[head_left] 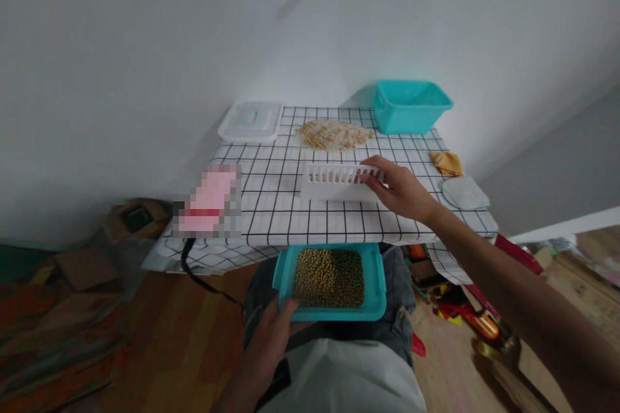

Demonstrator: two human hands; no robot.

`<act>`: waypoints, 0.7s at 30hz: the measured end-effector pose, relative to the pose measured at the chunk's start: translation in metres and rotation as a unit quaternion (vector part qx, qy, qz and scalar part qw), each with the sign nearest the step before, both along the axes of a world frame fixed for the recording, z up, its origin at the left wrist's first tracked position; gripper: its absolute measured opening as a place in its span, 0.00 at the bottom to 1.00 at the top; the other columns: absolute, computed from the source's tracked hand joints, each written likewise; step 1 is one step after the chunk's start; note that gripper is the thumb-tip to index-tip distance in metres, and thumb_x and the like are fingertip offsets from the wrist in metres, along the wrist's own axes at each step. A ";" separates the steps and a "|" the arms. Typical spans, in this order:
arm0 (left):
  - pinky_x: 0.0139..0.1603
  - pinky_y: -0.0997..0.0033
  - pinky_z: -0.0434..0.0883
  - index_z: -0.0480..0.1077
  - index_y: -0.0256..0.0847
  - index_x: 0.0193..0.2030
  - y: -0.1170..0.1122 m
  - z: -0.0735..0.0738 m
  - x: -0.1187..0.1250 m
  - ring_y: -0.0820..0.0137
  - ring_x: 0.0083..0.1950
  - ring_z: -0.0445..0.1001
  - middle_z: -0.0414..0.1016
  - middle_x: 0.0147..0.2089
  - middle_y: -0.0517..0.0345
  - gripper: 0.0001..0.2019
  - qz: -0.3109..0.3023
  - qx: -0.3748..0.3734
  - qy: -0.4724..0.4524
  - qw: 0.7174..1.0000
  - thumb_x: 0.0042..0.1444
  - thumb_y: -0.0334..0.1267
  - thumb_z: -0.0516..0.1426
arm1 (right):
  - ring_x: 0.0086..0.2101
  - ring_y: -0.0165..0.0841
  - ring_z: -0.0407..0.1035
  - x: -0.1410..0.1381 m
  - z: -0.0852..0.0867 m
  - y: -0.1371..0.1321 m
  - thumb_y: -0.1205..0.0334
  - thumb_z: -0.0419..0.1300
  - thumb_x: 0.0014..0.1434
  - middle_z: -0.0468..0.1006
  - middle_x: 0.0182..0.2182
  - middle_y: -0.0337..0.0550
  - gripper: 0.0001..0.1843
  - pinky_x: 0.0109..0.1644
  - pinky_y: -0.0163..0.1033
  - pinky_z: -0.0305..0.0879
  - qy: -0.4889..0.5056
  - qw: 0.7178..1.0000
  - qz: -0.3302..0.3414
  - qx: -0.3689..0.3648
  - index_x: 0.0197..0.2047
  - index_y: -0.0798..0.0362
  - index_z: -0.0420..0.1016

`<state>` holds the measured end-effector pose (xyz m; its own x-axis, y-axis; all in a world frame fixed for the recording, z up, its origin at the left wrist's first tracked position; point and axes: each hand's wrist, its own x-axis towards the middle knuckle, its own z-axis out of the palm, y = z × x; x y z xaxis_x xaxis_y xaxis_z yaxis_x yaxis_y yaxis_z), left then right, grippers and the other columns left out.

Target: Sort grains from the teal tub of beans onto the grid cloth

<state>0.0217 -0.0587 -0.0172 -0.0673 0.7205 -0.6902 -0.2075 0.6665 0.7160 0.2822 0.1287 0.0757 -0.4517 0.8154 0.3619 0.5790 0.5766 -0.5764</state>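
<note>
My right hand [396, 188] has its fingers closed around the right end of a white slotted plastic basket [334, 191], which is on the checked tablecloth near the table's front. On my lap rests a teal plastic bin [377, 290] holding tan beans [312, 274] on the left and darker green beans [349, 277] on the right. My left hand [271, 335] grips the front left corner of this bin, thumb over the rim and the other fingers mostly hidden. Beyond the basket lies a spread pile of pale grains and tan beans [335, 135].
A second teal bin [407, 119] stands at the back right, and a white lidded container [252, 121] at the back left. A yellow cloth [447, 164] and folded white cloth [465, 193] lie on the right. A pixelated pink object [210, 197] with a black cable [206, 279] sits left.
</note>
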 end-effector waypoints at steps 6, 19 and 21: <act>0.47 0.62 0.77 0.71 0.39 0.36 0.002 0.007 0.000 0.60 0.45 0.80 0.81 0.39 0.56 0.05 0.018 -0.004 0.002 1.000 0.52 0.35 0.58 | 0.40 0.37 0.69 0.009 0.003 0.026 0.51 0.53 0.63 0.75 0.40 0.44 0.14 0.43 0.43 0.66 0.077 0.996 0.041 -0.023 0.46 0.50 0.69; 0.45 0.62 0.77 0.72 0.40 0.32 -0.001 0.005 -0.001 0.63 0.39 0.80 0.79 0.33 0.59 0.02 0.015 0.012 -0.027 0.999 0.52 0.34 0.58 | 0.37 0.36 0.68 0.014 -0.002 0.055 0.48 0.54 0.62 0.75 0.38 0.44 0.17 0.40 0.42 0.66 0.050 0.999 0.000 0.019 0.46 0.52 0.69; 0.46 0.61 0.77 0.72 0.40 0.33 -0.001 0.005 -0.001 0.63 0.40 0.79 0.78 0.33 0.58 0.02 0.009 0.009 -0.033 0.999 0.54 0.34 0.58 | 0.37 0.36 0.68 0.012 0.003 0.046 0.49 0.53 0.63 0.75 0.38 0.44 0.16 0.40 0.41 0.65 0.039 0.999 0.008 0.021 0.47 0.51 0.69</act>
<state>0.0212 -0.0597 -0.0122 -0.0338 0.7315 -0.6810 -0.2667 0.6501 0.7115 0.2945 0.1748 0.0791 -0.4334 0.7918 0.4303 0.5246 0.6100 -0.5939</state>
